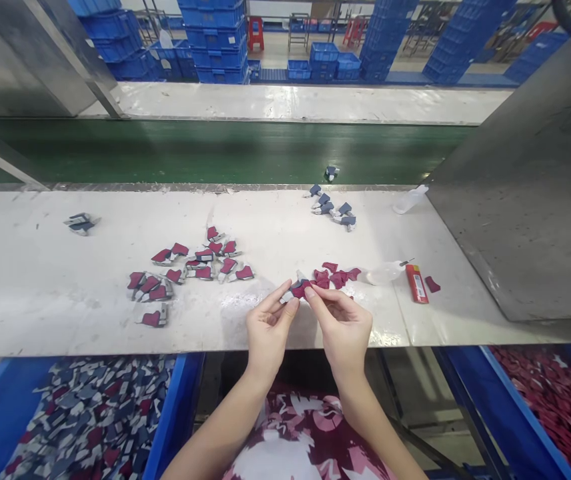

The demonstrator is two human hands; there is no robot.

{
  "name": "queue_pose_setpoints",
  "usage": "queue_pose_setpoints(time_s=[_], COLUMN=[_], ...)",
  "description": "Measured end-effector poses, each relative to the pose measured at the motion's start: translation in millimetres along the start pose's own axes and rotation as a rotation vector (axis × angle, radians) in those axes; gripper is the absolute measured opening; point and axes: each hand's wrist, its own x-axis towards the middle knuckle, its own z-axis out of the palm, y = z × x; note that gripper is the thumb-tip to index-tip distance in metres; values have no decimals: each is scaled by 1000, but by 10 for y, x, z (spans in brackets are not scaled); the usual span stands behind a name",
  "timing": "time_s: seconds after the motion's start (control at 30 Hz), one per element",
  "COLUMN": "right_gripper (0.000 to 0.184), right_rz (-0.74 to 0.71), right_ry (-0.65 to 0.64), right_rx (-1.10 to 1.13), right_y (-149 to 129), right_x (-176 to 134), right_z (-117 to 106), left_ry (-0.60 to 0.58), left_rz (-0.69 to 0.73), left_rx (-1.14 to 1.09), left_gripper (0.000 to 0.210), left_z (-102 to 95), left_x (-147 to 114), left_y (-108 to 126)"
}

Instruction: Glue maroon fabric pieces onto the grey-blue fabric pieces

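My left hand (268, 330) pinches a small grey-and-navy plastic part (286, 297) by its left end, just above the front of the white table. With thumb and fingertips, my right hand (346, 327) grips a dark red piece (301, 289) lying against that part; the fingers partly cover it. Right behind my right hand is a small heap of loose dark red pieces (338, 277). To the left lie several grey parts with red faces (203, 257). Farther back are several grey-and-navy parts (324, 205) without visible red.
A clear squeeze bottle (388, 272) with a thin tip lies beside a red lighter-like item (417, 285); another bottle (409, 200) lies behind. Beyond runs a green conveyor belt (190, 153). Below stand blue bins of parts (165, 427) and red pieces (525, 433). A metal panel (530, 200) borders the right.
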Motion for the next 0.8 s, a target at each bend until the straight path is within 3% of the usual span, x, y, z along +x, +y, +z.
queue_pose_setpoints(time_s=[0.2,0.37,0.5,0.63,0.73,0.8], right_gripper=[3,3,3,22,23,21], right_rz=[-355,-503,-368,-101,-68,-105], right_ry=[18,46,-26,-273,-470,-490], right_rx=[-216,-322,-187,-24,5,-34], right_y=[-32,-55,-63,-89,-107,-106], right_x=[-15,-38,9,156,232,224], right_z=[-12,-29,-74,-170,-221,-214], left_ry=[28,50,44,-10,-50,-80], left_rz=[-13,17,54,90,126,154], left_rx=[-58,-86,-70,-40,-6,32], left_gripper=[40,37,33,28,26,26], left_z=[62,83,72,70,63,57], left_x=[-11,-6,-34,-53,-55,-63], left_y=[33,60,96,147,173,174])
